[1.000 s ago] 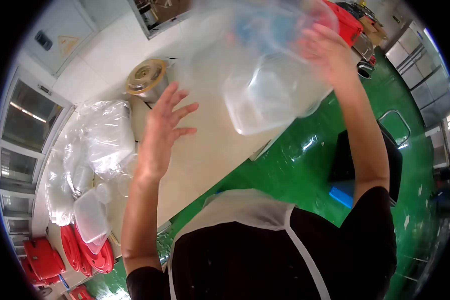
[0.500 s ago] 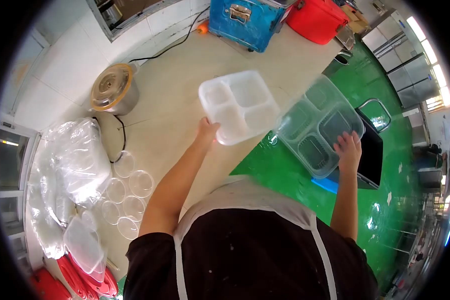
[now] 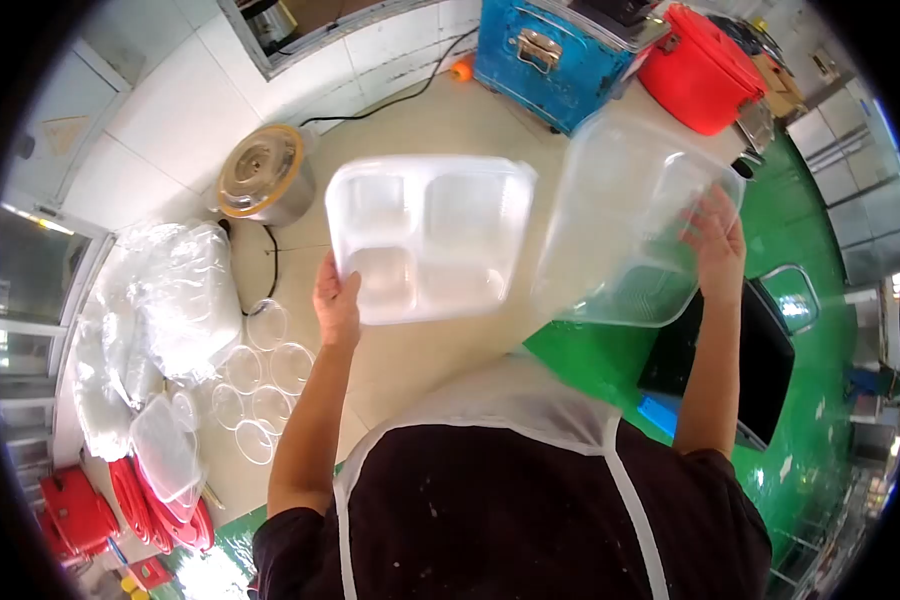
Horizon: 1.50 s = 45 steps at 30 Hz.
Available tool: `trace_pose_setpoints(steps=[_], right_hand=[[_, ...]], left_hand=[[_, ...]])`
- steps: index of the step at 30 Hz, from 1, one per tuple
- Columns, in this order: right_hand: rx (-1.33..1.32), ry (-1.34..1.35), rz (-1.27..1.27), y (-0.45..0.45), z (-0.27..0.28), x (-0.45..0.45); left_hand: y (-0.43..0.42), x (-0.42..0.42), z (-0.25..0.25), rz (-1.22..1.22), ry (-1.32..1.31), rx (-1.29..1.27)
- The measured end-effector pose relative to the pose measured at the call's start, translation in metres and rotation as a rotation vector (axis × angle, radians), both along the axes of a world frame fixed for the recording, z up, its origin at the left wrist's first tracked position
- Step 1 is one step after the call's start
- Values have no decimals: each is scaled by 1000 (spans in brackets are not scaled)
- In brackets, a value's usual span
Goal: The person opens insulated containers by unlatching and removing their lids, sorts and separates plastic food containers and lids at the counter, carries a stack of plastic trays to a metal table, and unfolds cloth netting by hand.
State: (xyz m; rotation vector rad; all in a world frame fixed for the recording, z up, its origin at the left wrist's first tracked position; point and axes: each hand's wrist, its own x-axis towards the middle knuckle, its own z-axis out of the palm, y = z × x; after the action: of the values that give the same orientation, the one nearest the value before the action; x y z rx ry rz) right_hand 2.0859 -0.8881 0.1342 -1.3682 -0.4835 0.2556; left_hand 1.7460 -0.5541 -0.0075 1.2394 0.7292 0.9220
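My left hand (image 3: 338, 305) grips the lower left corner of a white plastic meal tray (image 3: 470, 220), its thumb over the rim. The tray has several moulded compartments and is held up over the beige counter. At the right, my right hand (image 3: 718, 240) is closed on the edge of a transparent plastic lid (image 3: 605, 215), with its fingers partly seen through the plastic. The lid has moulded sections and is slightly smeared by motion. A narrow gap separates the lid from the tray.
Several round transparent cups (image 3: 268, 405) stand at the left on the counter (image 3: 390, 375), beside plastic bags (image 3: 185, 290). Behind are a steel pot (image 3: 262, 180), a blue box (image 3: 540, 60) and a red round container (image 3: 700, 70). A black bin (image 3: 760, 360) stands on the green floor.
The tray has moved left and turned more level in my left hand. My right hand has raised the lid, which now tilts differently. The whole view has shifted a little.
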Motion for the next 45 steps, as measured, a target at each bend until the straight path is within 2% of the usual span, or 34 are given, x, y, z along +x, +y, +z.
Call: trace_pose_setpoints(steps=[1,5,7,9,12,14,15,16,17,18,19,20,21,22,23,25,26,27,28,31,34,35,37,40,41,43,44,45], right_hand=[[91,23,31,4,1,12],[141,240,-220,12,-56,63],[54,397,-229,22,-104,77],[84,641,-142,36,-146,77],[-885,-667,-475,78,-169,57],[-602,-909,-250,111,-100,11],[-323,-770,154,123,-89,-8],[27,-385,622,135,-78,-28],[171,-26,935,147,-68,-47],[-8,-50,1004,169,-76,-69],[8,123,1024,170,-66,-90],[26,297,1044,167,-47,-105],[-52,324,1062,163,-26,-114],[-66,191,1003,164,-26,-129],[-80,63,956,163,-28,-142],[-130,-186,994,169,-38,-147],[-140,-319,1007,172,-41,-150],[-134,-308,1028,172,-39,-154],[-131,-299,1043,169,-35,-158],[-117,-205,1092,172,-33,-165],[-113,-176,1082,178,-28,-164],[-116,-182,1066,180,-24,-162],[-31,-474,892,195,-13,-145],[97,-884,727,220,24,-125],[139,-1020,687,222,36,-121],[-217,-880,1087,212,50,-122],[-399,-782,1276,207,53,-125],[-427,-636,1233,206,46,-130]], left_hand=[[-2,-9,7,39,-28,-5],[-5,-45,28,221,-91,9],[-11,-59,35,294,-73,7],[-16,-65,37,296,-131,-30],[-25,-70,34,281,-120,-124],[-31,-56,37,214,-130,-144],[-36,-50,35,167,-126,-166],[-37,-44,22,82,-155,-199],[-45,-29,25,77,79,-99],[-56,-10,32,67,308,1],[-68,6,38,56,535,103],[-77,15,42,134,424,215],[-85,21,51,220,316,326],[-101,33,91,178,195,84],[-122,48,152,152,73,-159],[-124,39,162,50,36,-289],[-114,25,135,-48,124,-173],[-106,19,129,-164,205,-38],[-105,18,129,-81,234,-68],[-89,2,118,-62,95,-278],[-86,-7,124,-25,-14,-337],[-80,-11,128,-114,106,-281],[-60,-23,139,-303,337,-164],[-32,-29,167,-675,378,110],[-24,-28,177,-771,437,111],[-10,-22,200,-958,557,115],[-6,-17,213,-1014,657,220],[-4,-17,220,-923,720,359]])
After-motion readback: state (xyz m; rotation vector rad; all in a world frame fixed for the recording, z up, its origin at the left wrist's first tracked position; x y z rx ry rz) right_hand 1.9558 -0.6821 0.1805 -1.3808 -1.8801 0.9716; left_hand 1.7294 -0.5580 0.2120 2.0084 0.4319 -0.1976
